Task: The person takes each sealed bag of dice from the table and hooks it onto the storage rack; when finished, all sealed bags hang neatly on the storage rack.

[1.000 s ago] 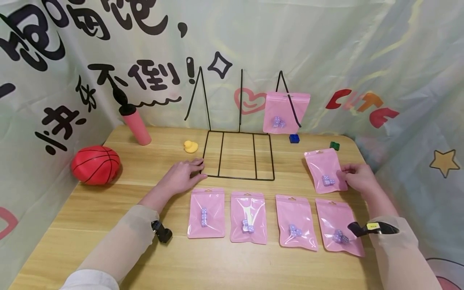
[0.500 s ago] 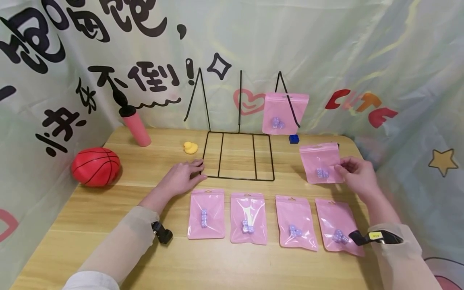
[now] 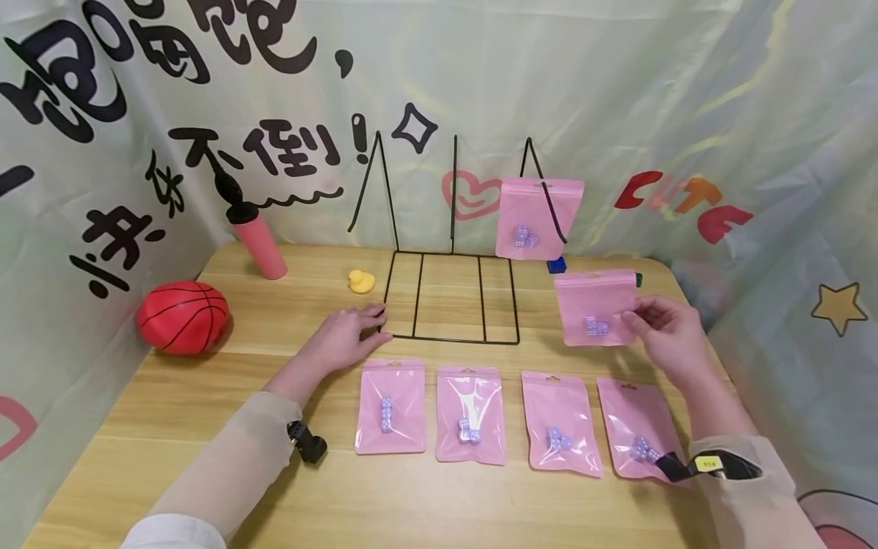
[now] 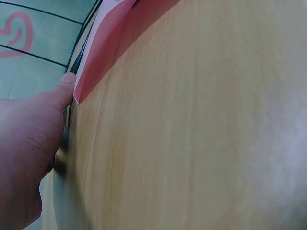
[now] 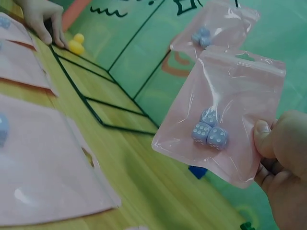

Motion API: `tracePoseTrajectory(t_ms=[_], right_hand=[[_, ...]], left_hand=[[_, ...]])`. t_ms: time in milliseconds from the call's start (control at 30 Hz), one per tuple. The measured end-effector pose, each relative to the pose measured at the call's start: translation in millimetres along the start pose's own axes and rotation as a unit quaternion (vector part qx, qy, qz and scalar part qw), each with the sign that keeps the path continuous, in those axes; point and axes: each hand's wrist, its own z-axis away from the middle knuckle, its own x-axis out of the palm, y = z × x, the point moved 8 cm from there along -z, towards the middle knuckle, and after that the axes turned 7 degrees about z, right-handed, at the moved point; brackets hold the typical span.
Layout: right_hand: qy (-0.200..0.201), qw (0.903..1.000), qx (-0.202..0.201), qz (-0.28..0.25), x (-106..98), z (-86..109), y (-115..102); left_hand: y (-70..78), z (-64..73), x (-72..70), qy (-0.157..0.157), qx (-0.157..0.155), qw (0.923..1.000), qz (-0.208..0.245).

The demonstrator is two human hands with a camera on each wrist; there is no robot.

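My right hand (image 3: 661, 335) pinches the side edge of a pink zip bag (image 3: 583, 293), raised above the table's right side. Three pale purple dice (image 5: 209, 132) show through that bag in the right wrist view. My left hand (image 3: 346, 335) rests at the front left corner of a black wire rack (image 3: 466, 338), thumb and fingertips touching the frame. Another pink bag (image 3: 514, 198) with dice hangs from the rack's right hook. The middle hook (image 3: 454, 191) and left hook (image 3: 363, 183) carry nothing.
Several pink bags with dice lie in a row at the front, from the left bag (image 3: 373, 438) to the right bag (image 3: 634, 415). Around the rack are a yellow duck (image 3: 360, 281), blue brick (image 3: 556, 265), green brick (image 3: 639, 280), red ball (image 3: 184, 316) and pink pump (image 3: 259, 248).
My right hand has lifted its bag off the table, turned it more upright and carried it left towards the rack. My left hand has stayed at the rack's corner.
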Motion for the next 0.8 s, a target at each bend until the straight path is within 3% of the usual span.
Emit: tracePoseTrajectory(t_ms=[233,533,800], right_hand=[[0.004,0.9984,-0.022,-0.051,7.3,3.4,-23.3],[-0.01,0.9978,-0.024,-0.061,14.9,6.7,-45.6],[0.003,0.9834,-0.061,-0.171,18.5,8.9,-74.1]], left_hand=[[0.2,0.0,-0.5,-0.002,-0.003,1.0,0.001],[0.6,0.7,-0.1,-0.008,-0.01,0.9999,0.002],[0.5,0.4,0.2,-0.013,-0.016,0.9998,0.002]])
